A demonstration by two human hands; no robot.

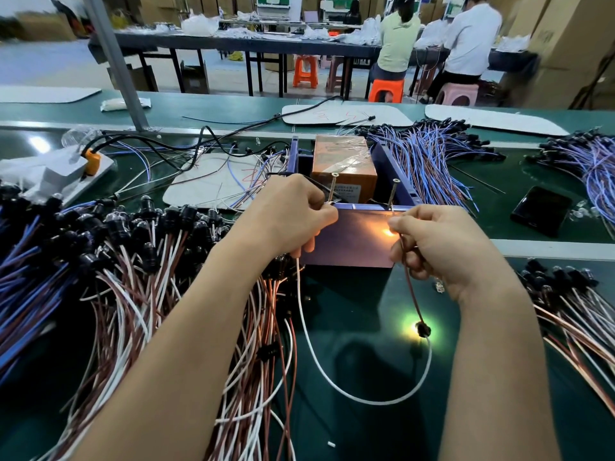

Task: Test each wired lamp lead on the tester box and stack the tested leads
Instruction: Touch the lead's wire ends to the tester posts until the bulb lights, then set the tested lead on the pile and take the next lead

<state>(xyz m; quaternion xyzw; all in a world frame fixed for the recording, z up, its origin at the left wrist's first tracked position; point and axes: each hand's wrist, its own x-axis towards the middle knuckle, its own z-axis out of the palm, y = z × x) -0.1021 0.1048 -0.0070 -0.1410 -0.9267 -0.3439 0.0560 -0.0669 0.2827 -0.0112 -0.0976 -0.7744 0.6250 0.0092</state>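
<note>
Two contacts at once: left hand [289, 214] pinches the white wire [306, 321] at the left screw [332, 188], right hand [442, 247] pinches the brown wire [411, 287] near the right screw [392, 193] of the tester box [349, 241] — lamp [422, 329] glows between the forearms, so press both ends steadily.

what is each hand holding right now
Left hand: closed, pinching the lead's white wire at the left screw.
Right hand: closed, pinching the brown wire.

No text here can be read clearly. A pale label [346, 192] on the orange box [342, 154] carries small print, too blurred to make out. Red hand-drawn scrawls mark the far white mat [386, 117] and the near white mat [199, 189], but they form no clear letters.
</note>
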